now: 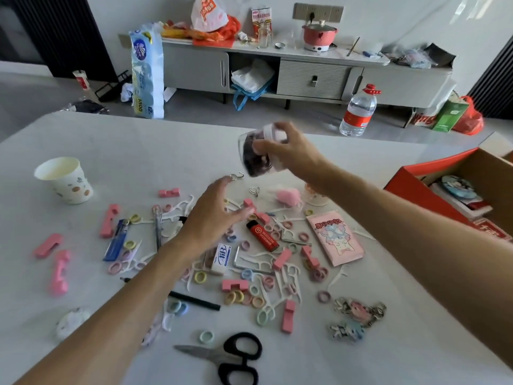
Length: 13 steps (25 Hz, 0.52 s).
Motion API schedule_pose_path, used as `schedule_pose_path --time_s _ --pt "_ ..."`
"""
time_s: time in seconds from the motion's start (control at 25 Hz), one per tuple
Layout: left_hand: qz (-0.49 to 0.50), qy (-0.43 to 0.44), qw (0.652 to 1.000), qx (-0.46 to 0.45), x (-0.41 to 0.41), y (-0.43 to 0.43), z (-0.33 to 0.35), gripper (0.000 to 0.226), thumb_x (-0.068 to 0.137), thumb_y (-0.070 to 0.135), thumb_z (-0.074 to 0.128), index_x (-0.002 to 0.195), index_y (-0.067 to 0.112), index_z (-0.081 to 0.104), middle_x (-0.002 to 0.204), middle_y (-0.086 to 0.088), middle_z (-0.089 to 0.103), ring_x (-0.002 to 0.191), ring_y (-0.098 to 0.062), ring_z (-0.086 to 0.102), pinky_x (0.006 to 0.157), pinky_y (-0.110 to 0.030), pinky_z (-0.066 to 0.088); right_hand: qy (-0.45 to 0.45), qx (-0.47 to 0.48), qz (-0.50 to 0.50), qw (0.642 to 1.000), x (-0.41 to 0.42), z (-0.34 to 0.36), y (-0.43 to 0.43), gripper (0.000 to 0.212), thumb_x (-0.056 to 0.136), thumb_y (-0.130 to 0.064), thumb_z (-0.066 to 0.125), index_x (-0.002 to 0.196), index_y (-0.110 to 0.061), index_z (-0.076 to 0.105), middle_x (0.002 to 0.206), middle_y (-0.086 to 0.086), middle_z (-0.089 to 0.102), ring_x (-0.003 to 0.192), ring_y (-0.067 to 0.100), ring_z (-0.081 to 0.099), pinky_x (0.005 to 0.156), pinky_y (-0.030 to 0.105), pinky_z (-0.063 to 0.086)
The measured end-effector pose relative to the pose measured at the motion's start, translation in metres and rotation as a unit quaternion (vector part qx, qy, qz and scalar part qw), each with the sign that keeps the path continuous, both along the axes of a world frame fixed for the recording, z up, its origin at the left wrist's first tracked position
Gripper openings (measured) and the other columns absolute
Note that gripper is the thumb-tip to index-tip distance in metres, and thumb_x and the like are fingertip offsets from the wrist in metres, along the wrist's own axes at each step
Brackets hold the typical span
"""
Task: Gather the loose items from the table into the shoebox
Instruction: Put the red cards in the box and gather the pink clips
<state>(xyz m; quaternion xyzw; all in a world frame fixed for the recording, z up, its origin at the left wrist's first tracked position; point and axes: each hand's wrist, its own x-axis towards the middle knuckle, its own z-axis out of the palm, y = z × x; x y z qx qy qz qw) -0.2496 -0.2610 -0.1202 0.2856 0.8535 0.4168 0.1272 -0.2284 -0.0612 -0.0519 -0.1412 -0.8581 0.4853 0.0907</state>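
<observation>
My right hand is shut on a clear jar with dark contents and a white lid, held tilted above the table's middle. My left hand hovers open over the heap of loose items, fingers spread, holding nothing. Under and around it lie a red lighter, a blue lighter, pink clips, several pastel hair ties, white floss picks, a pink packet, a small white box, black scissors and keychains. The red shoebox stands open at the right edge with a few things inside.
A paper cup stands at the table's left. A white round item lies near the front left. Beyond the table are a water bottle, a tissue pack and a low cabinet with clutter.
</observation>
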Motion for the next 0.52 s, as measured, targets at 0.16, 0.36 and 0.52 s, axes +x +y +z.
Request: schedule_pose_path --time_s 0.16,0.36,0.52 --pt "0.0 -0.119 0.977 0.177 0.054 -0.029 0.033 0.099 0.051 0.07 0.083 0.136 0.048 0.038 0.128 0.02 0.059 0.111 -0.006 0.064 0.086 -0.028 0.055 -0.085 -0.352 0.06 0.93 0.092 -0.021 -0.058 0.049 0.089 -0.05 0.058 0.115 -0.01 0.067 0.115 0.02 0.067 0.095 0.03 0.067 0.095 0.049 0.052" --pt "-0.016 -0.126 0.99 0.053 0.098 -0.063 0.022 0.085 0.065 0.058 0.083 0.137 0.047 0.04 0.122 0.019 0.064 0.113 -0.003 0.061 0.104 -0.035 0.045 -0.093 -0.385 0.082 0.915 0.149 -0.04 -0.087 0.054 0.082 -0.049 0.066 0.126 -0.018 0.061 0.119 0.012 0.068 0.111 0.033 0.063 0.098 0.048 0.047" --pt "-0.079 -0.11 0.986 -0.094 0.112 -0.104 0.02 0.061 0.079 0.042 0.079 0.134 0.041 0.054 0.114 0.016 0.069 0.107 -0.001 0.064 0.091 -0.022 0.048 -0.093 -0.235 0.012 0.967 0.191 -0.043 -0.102 0.068 0.071 -0.053 0.071 0.135 -0.047 0.046 0.112 -0.007 0.067 0.092 0.007 0.068 0.074 0.024 0.048"
